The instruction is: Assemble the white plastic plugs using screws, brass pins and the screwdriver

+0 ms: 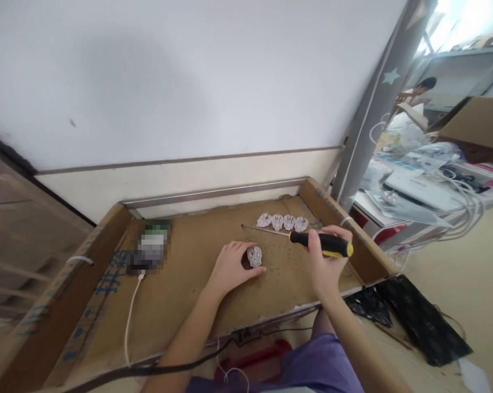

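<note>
A small translucent plug piece (pixel 254 256) with metal pins rests on the cardboard-lined tray (pixel 180 289), between the curved thumb and fingers of my left hand (pixel 233 267). Wrapped around the black and yellow handle of a screwdriver (pixel 322 243) are the fingers of my right hand (pixel 328 262). Its long shaft points left, with the tip above the tray, beyond the plug piece. Several similar clear plug pieces (pixel 283 221) stand in a row behind the shaft.
A blurred-out device (pixel 150 245) with a white cable (pixel 129 322) lies at the tray's left. Raised cardboard walls (pixel 352 240) border the tray. At right are a grey post (pixel 373 109), a cluttered table (pixel 422 191) and a distant person (pixel 420 90). Black trays (pixel 426 322) sit lower right.
</note>
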`<state>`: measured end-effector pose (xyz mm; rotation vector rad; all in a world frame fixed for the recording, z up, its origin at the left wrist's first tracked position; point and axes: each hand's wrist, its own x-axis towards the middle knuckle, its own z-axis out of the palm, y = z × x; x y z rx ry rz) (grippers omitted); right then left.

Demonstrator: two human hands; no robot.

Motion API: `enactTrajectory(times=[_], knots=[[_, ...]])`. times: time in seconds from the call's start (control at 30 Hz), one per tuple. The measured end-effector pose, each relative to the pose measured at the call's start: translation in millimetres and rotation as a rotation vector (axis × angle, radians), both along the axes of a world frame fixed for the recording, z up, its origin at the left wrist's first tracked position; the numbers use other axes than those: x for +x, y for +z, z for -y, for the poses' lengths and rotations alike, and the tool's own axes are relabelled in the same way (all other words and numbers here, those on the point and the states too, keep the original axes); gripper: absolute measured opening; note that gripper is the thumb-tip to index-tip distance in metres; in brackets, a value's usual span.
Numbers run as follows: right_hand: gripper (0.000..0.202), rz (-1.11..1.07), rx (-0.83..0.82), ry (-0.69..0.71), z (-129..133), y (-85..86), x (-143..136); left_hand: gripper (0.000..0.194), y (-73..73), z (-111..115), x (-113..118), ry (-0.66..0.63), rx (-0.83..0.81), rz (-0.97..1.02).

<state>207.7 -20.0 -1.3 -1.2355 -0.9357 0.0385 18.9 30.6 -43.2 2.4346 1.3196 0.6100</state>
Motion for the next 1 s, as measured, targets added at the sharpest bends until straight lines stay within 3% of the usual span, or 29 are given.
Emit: enactTrajectory(times=[0.13,0.23,0.33,0.47,0.57,0.67,1.0], knots=[[0.038,0.161,-0.205,-0.015,25.3,-30.9,29.6,0.064,2.6,0.9,3.2,-0.014,0.032,0.007],[0.029,0.355,-0.384,0.105,31.0,-49.5,49.7,0.054,11.9,0.1,-17.1,0.093,0.129,-0.002],[0.019,0.534,-0.508,0.230,29.0,-63.7,56.4,0.041,23.1,-1.3,-70.1,0.376,0.317,-0.077],[0.029,0.661,-0.576,0.226,29.3,-74.8,50.1,0.039,27.5,7.0,-151.9,0.735,0.459,-0.343],[0.032,0.703,-0.592,0.187,32.2,-77.9,46.5,0.042,25.3,17.1,-181.9,0.707,0.395,-0.465],[0.032,0.725,-0.598,0.163,32.7,-78.3,47.4,0.043,25.2,21.3,-183.2,0.660,0.381,-0.486],[0.030,0.770,-0.579,0.125,31.0,-79.4,48.0,0.040,26.2,22.4,-175.6,0.711,0.349,-0.509]])
